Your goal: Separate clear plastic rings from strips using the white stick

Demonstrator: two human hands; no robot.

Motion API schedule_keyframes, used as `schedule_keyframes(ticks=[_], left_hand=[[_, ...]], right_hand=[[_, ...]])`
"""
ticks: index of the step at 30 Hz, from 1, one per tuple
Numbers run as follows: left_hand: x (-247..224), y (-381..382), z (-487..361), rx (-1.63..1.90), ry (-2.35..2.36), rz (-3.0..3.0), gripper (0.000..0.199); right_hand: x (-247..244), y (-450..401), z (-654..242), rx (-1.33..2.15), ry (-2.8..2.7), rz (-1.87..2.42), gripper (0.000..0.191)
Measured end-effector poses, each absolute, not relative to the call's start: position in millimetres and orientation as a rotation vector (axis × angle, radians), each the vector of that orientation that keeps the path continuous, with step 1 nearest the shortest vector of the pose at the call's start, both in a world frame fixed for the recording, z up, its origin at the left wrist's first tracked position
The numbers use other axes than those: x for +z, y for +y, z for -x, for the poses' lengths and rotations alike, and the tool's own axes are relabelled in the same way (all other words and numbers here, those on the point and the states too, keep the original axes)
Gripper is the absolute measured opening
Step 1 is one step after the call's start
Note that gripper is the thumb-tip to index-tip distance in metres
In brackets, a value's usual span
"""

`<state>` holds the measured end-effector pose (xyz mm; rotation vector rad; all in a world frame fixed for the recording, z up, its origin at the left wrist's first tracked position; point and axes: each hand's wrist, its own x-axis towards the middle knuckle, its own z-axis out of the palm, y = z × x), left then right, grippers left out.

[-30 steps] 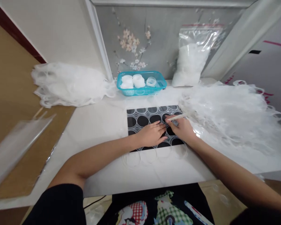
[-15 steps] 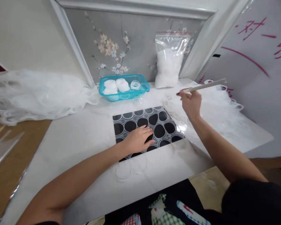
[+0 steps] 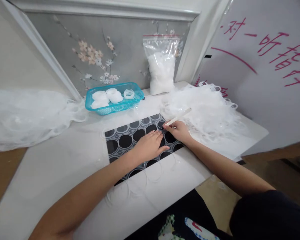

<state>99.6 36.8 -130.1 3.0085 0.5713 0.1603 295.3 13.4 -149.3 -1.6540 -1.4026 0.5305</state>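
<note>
My left hand (image 3: 151, 145) lies flat, fingers spread, on a dark sheet (image 3: 125, 141) patterned with black ovals and pale ring outlines. At the sheet's upper right corner, my right hand (image 3: 178, 130) pinches a slim whitish pen-like tool (image 3: 179, 116). The fingers sit low on the tool, and its working tip is hidden or too small to make out. Faint clear rings (image 3: 155, 171) stick out past the sheet's near edge.
Behind the sheet stands a blue plastic basket (image 3: 115, 107) with several white ring stacks in it. A zip bag (image 3: 162, 71) of white material leans on the wall. White ring netting (image 3: 205, 108) is heaped at right, and a clear bag of similar pieces (image 3: 32, 116) lies at left.
My right hand has come down from above the white heap to the sheet's upper right corner, still gripping the tool. The left hand stays on the sheet. The view has turned right.
</note>
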Motion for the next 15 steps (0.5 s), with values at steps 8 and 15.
schedule_keyframes(ticks=[8,15], left_hand=[[-152,25,-101,0.206,0.634,-2.992,0.067],[-151,26,-100,0.194,0.632,-3.001,0.066]], right_hand=[[-156,14,-295,0.585,-1.431,1.606,0.022],[-155,14,-294,0.566,-1.449,1.609,0.024]])
